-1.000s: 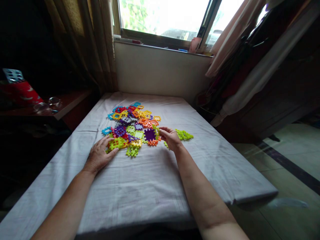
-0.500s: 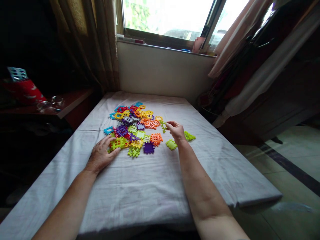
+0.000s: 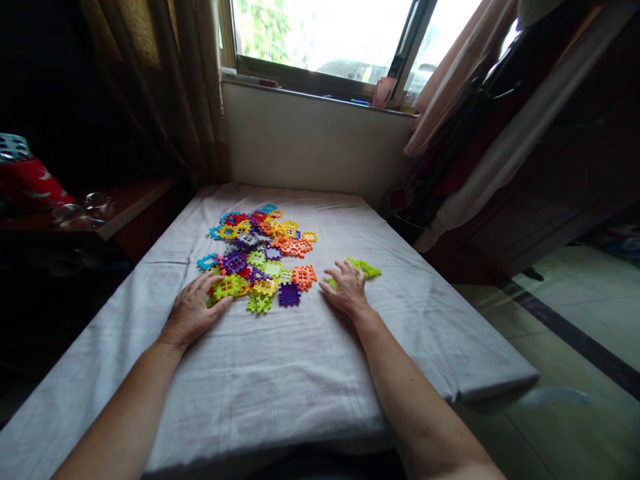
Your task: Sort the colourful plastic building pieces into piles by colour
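Observation:
On the table's left half lies a heap of colourful plastic interlocking pieces (image 3: 274,269) with notched edges. My left hand (image 3: 193,310) rests at its near left edge, fingers apart, touching a lime green windowed piece (image 3: 229,287). Over to the right, my right hand (image 3: 347,290) is spread palm down on a lime green piece (image 3: 331,283), mostly covered by the fingers. Just beyond that hand are more lime green pieces (image 3: 367,268). A dark purple square piece (image 3: 289,294) and an orange windowed piece (image 3: 304,277) lie between my hands.
A pale cloth covers the table (image 3: 260,387). On the left, a dark red side table (image 3: 135,200) holds a red container (image 3: 30,183) and clear glasses (image 3: 95,203). Beyond are a wall and window; clothes (image 3: 465,187) hang at right.
My right hand has moved down from the heap's right edge with a lime green piece and spread over the lime green pieces there. My left hand stays put; the view has shifted slightly.

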Action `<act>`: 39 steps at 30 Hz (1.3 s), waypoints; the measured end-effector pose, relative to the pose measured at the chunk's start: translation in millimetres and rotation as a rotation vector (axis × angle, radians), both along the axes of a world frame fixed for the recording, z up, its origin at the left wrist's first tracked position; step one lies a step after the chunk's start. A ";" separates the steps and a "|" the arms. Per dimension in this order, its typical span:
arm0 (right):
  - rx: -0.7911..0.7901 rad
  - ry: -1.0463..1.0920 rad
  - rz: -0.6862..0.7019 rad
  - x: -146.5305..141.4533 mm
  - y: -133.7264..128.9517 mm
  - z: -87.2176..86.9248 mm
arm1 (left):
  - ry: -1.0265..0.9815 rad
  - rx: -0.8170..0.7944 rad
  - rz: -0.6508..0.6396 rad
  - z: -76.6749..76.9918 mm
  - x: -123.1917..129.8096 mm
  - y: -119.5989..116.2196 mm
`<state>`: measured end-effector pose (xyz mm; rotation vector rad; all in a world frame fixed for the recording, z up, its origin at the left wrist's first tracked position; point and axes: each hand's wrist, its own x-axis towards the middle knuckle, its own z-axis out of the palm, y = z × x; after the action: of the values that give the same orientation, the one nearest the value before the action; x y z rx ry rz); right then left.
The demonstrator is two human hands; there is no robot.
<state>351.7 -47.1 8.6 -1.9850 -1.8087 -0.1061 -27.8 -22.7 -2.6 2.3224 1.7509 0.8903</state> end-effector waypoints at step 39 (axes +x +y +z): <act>-0.004 0.081 0.029 -56.8 34.8 13.1 | -0.005 -0.024 -0.017 9.5 6.1 -5.7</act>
<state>294.9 -12.3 21.7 -1.9367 -1.7869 -0.0121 -21.7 -28.4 6.8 2.3151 1.7271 0.8671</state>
